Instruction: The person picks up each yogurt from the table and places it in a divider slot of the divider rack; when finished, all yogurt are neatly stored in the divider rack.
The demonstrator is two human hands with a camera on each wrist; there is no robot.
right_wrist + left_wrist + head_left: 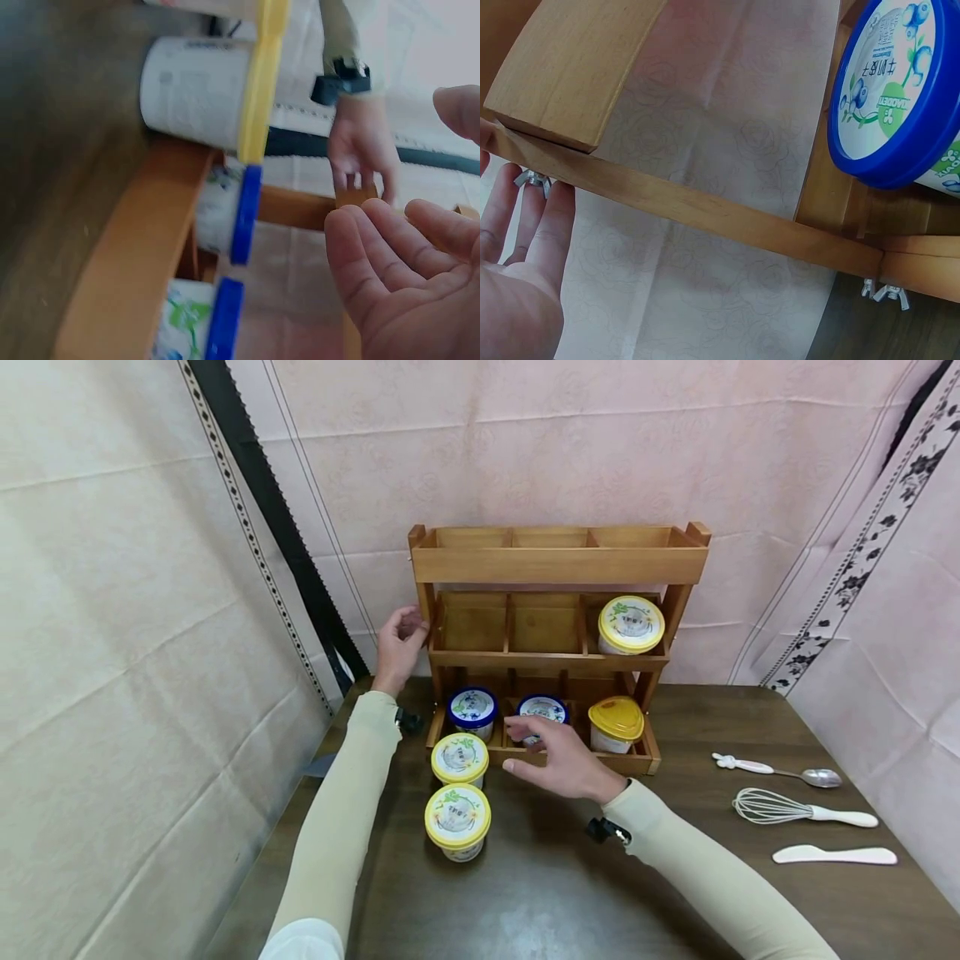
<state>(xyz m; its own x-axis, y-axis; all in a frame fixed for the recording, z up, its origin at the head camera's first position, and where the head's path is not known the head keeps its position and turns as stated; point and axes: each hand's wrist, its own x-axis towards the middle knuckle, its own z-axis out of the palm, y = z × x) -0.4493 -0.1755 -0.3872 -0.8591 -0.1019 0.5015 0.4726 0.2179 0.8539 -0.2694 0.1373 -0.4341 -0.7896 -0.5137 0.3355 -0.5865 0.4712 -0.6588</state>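
Note:
A three-tier wooden rack stands at the back of the table. My left hand holds its left upright, fingertips by a wing nut in the left wrist view. On the bottom tier sit two blue-lidded tubs, one at left and one in the middle, partly hidden behind my right hand. That hand hovers before the tier with fingers extended, holding nothing. Two yellow-lidded tubs, a farther one and a nearer one, stand on the table before the rack's left end.
At right, a yellow-lidded tub sits on the middle tier, above a tub with a plain yellow lid. A spoon, a whisk and a white spreader knife lie on the table's right side. Cloth curtains hang around.

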